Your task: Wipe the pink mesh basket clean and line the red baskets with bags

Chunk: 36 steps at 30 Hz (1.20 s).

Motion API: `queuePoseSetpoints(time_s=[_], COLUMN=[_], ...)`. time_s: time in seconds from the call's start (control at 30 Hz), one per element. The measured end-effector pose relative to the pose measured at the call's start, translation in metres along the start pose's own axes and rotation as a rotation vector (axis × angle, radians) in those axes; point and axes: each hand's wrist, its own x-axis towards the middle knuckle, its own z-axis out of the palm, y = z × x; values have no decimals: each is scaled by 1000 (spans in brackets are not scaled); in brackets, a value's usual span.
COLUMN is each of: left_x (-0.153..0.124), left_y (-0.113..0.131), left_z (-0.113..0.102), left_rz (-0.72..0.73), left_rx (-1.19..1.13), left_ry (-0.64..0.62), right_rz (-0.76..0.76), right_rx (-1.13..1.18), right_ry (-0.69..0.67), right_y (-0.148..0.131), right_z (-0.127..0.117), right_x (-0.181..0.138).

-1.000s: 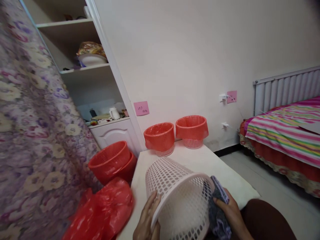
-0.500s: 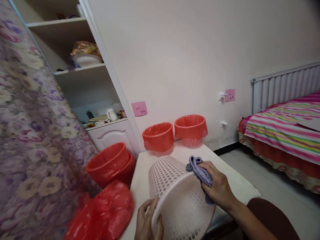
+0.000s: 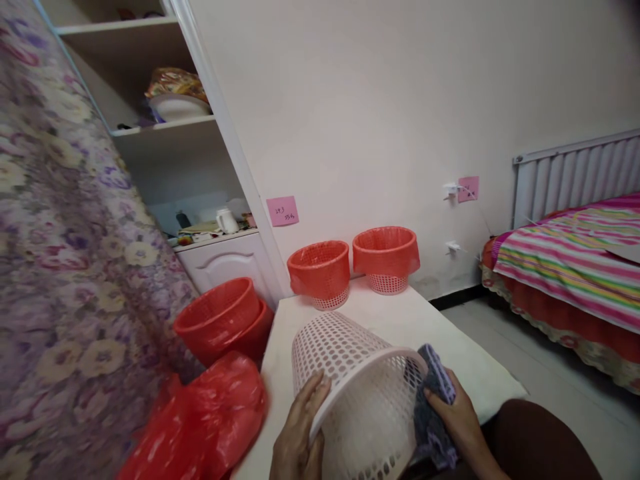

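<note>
A pale pink perforated plastic basket (image 3: 345,357) lies tilted on the white table, its wide mouth facing me. My left hand (image 3: 299,430) grips the rim at the near left, thumb inside and fingers on the outer wall. In my right hand (image 3: 457,413) is a grey and purple cloth (image 3: 434,400), bunched and pressed against the right side of the basket's rim. Part of the cloth hangs below that hand.
Two baskets lined with red bags, a left one (image 3: 320,273) and a right one (image 3: 386,257), stand at the table's (image 3: 450,343) far end. More red-lined baskets (image 3: 220,317) and a red plastic bag (image 3: 215,413) are at left. A bed (image 3: 570,260) stands right.
My right hand has moved down and right along the rim with the cloth. The basket has turned slightly, and my left hand sits a little higher on it.
</note>
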Motion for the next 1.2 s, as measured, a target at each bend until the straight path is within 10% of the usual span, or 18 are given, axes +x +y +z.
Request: queuePoseSetpoints(time_s=[0.2,0.57,0.8,1.0,1.2], left_x=[-11,-12,-6,-5,-9], left_y=[-7,-9,1,10,10], left_z=[1,0,-1,-4,0], left_rz=[-42,-15,-35,-126,-253], left_rx=[41,43,-37,-86,-62], left_ry=[75,12,-15,12,83], right_rz=[71,-723,-320,147,11], right_rx=[156,-323,-199,175,102], right_ry=[-30,-250,11,-61,0], right_y=[9,-120,-55,30,-18], right_z=[2,10,10,7,7], right_x=[2,19,16,-9,9])
